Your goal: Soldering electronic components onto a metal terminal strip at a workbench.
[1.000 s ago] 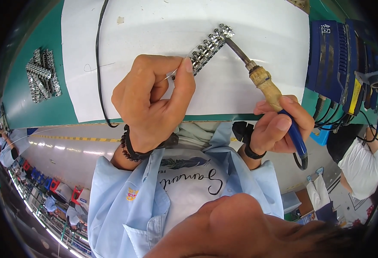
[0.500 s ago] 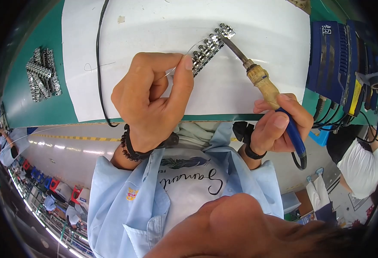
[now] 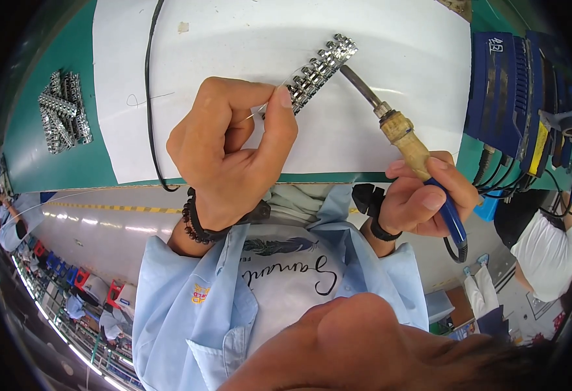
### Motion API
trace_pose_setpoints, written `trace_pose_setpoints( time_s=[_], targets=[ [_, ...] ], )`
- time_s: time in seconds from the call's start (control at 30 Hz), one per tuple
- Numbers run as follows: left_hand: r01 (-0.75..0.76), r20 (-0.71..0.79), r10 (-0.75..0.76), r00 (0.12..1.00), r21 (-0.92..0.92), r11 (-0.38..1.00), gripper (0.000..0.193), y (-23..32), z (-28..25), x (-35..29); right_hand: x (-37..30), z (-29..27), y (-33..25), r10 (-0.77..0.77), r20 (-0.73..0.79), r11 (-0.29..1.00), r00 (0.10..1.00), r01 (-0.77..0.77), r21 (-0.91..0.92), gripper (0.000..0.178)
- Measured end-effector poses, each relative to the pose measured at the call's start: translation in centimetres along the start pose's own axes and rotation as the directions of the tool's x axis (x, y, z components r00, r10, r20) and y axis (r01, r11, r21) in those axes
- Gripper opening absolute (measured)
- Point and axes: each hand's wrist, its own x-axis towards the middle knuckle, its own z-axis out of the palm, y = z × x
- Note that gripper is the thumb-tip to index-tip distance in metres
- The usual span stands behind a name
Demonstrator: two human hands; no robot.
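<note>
My left hand [image 3: 234, 146] pinches a thin solder wire [image 3: 255, 115] between thumb and forefinger, and the wire's free end curves up along a metal strip. That strip [image 3: 318, 70] is a silvery row of small metal parts lying slantwise on white paper; its near end is partly hidden by my left fingertips. In my right hand [image 3: 429, 192] is a soldering iron [image 3: 406, 140] with a tan collar and a blue handle. The iron's dark tip points up and left, just to the right of the strip's far part, with a narrow gap showing between them.
White paper [image 3: 221, 39] covers much of the green table [image 3: 28, 166]. A pile of similar metal strips [image 3: 64, 111] lies at the left. A black cable [image 3: 149, 98] crosses the paper. Blue soldering stations [image 3: 498, 91] with cables stand at the right. Other people work in the background.
My right hand has drawn the iron's tip off the strip, slightly down and right. The strip has shifted a little, while my left hand stays nearly still with the wire.
</note>
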Motion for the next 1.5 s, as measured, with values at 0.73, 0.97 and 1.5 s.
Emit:
trace_pose_setpoints(
  time_s=[0.73,0.97,1.5],
  targets=[
    [0.007,0.051,-0.008,0.999,0.032,0.999,0.015,-0.24,0.11,-0.05,-0.3,0.45,-0.58,0.115,0.065,0.992,0.991,-0.112,-0.051,0.04],
    [0.006,0.046,-0.006,0.999,-0.004,1.0,0.013,-0.15,0.09,-0.25,-0.41,-0.11,0.02,-0.007,0.047,0.999,0.999,0.009,-0.048,0.036],
    [0.051,0.086,-0.054,0.995,0.036,0.998,0.015,-0.21,0.01,-0.22,-0.15,0.22,-0.15,0.049,0.114,0.999,0.992,-0.05,0.007,0.03]
  ],
)
